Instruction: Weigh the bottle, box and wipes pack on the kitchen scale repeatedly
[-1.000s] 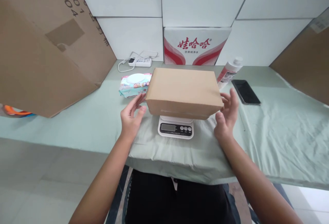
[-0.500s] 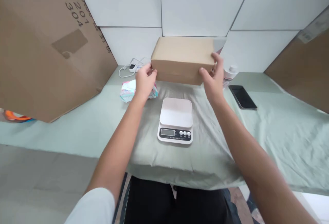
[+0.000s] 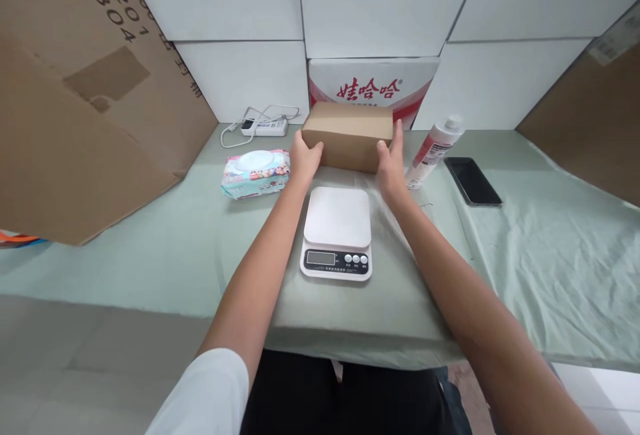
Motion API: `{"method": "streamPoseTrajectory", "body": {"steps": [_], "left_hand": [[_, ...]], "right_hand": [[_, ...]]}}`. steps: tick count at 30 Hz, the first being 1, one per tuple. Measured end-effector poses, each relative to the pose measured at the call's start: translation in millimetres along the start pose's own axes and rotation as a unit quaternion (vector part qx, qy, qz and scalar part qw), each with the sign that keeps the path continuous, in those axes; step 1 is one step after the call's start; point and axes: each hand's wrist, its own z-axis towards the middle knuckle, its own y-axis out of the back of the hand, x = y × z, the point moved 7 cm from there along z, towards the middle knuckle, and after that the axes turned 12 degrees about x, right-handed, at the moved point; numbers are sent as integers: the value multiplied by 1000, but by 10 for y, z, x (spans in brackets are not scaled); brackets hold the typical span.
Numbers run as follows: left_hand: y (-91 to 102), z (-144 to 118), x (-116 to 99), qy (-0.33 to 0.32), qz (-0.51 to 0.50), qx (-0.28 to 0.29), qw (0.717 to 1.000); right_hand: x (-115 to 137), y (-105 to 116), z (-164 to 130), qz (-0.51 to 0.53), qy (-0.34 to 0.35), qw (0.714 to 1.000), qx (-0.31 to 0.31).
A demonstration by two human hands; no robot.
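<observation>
Between my two hands is a plain brown cardboard box (image 3: 345, 135), at the back of the table behind the scale. My left hand (image 3: 306, 156) grips its left end, thumb on the front face. On the right end, my right hand (image 3: 391, 163) holds it with the thumb in front and fingers along the side. Whether the box's underside touches the cloth cannot be made out. A white digital kitchen scale (image 3: 337, 218) stands nearer to me between my forearms, its plate bare and its display blank.
Left of my hand lies a pack of wipes (image 3: 256, 174), with a white power strip and cable (image 3: 264, 127) behind it. A white bottle (image 3: 434, 150) and a phone (image 3: 473, 182) are to the right. A white and red carton (image 3: 373, 82) leans at the back; large cardboard (image 3: 100, 155) stands left.
The brown box has come down and away from me, held by both hands. The red-lettered carton behind it now shows, and the wipes and bottle are less covered.
</observation>
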Motion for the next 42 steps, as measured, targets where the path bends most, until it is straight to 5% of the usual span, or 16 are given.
{"method": "streamPoseTrajectory", "body": {"steps": [3,6,9,11,16,20,23,27,32,42], "left_hand": [[19,-15,-85,-16,16,-10,1000],[-11,-86,-130,-24,28,-26,999],[-92,-138,-134,-22,42,-30,998],[-119,-126,-157,-22,44,-29,998],[274,-122,-457,-80,32,-60,995],[1027,-593,-622,-159,56,-142,975],[1564,-1054,-443,-181,119,-239,947],[2056,-1160,200,-31,81,-329,940],[2218,-906,674,50,35,-358,932],[2183,-877,910,82,-2,-353,932]], "right_hand": [[361,224,-412,-33,79,996,13],[485,668,-763,-79,129,982,-110],[217,1030,-826,-105,59,965,-233],[-82,1101,-716,-105,-25,966,-236],[-531,961,-450,-109,-117,979,-129],[-257,868,-450,-55,-55,992,-96],[229,610,-525,30,22,999,-31],[724,45,-714,107,41,991,74],[861,-414,-928,62,39,982,172],[831,-437,-950,44,1,982,183]]}}
